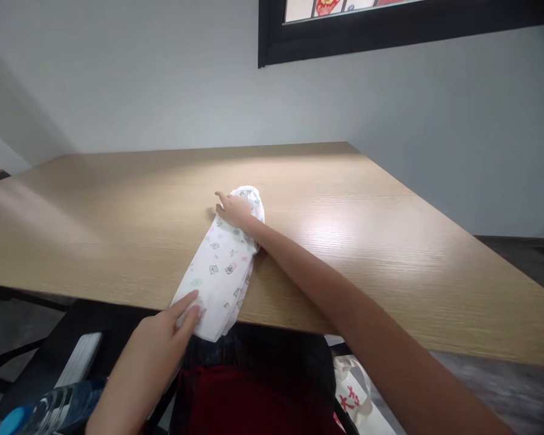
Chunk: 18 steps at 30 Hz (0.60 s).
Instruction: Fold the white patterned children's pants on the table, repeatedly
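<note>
A long, folded white cloth with small green and pink prints lies slantwise on the wooden table. Its far end is rounded and bunched, and its near end reaches past the table's front edge. My right hand rests on the far end, fingers spread out toward the left, the arm crossing from the lower right. At the near left corner, my left hand has two digits on top of the cloth. Its other fingers are hidden, seemingly underneath, so the corner appears held between them.
The light wooden table runs back to a grey wall with a dark-framed window. Below the front edge, at left, are a black chair and a water bottle with a blue cap. A white bag with red lettering is below right.
</note>
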Available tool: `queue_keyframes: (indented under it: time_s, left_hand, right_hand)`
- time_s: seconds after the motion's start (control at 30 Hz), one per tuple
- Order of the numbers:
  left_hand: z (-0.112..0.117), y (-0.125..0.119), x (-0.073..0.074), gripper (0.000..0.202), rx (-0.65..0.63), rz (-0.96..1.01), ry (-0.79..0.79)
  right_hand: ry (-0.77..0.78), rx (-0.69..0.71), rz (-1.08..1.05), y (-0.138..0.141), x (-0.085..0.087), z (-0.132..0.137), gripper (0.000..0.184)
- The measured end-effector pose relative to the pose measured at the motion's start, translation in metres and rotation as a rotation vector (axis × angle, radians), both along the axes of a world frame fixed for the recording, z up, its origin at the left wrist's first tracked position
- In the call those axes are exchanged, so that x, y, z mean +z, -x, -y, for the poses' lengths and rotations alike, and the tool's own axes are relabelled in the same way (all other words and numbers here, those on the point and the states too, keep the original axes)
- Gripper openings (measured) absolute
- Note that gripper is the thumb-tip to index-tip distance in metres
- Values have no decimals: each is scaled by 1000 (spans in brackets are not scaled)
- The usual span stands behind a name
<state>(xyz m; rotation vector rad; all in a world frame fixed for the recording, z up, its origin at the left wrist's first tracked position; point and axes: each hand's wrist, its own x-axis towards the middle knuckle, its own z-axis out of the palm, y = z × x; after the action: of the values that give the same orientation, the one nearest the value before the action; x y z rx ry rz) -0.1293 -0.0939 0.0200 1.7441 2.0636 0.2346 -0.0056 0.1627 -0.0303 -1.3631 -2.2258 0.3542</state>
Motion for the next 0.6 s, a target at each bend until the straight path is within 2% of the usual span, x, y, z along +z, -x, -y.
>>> queue_keyframes:
  time_s: [0.07,0.17,0.27,0.33,0.4,0.47,0.53,0.6]
  left_hand:
    - [-2,-16,-5,46,-80,-48,-22]
    - [4,-51,-9,44,-208,-130,3]
    - [12,-84,-3,43,-365,-199,50]
    - [6,-96,5,37,-495,-169,5]
    - [-18,-100,14,42,-594,-107,-107]
    - [-56,-98,16,45,-653,-80,-243]
    - [-101,-95,10,32,-711,-93,-335]
    - [-135,-94,-6,35,-758,-98,-345]
  right_hand:
    - [-66,23,74,-13,-4,-3,42]
    - [-76,51,122,-46,-4,-8,44]
    - [-78,126,110,-81,0,-2,44]
    - [-63,181,79,-103,3,11,43]
    - [18,247,36,-120,8,30,39]
    - [144,314,-27,-134,11,51,35]
    - [230,370,-86,-143,12,65,34]
    - [212,391,-74,-146,10,66,36]
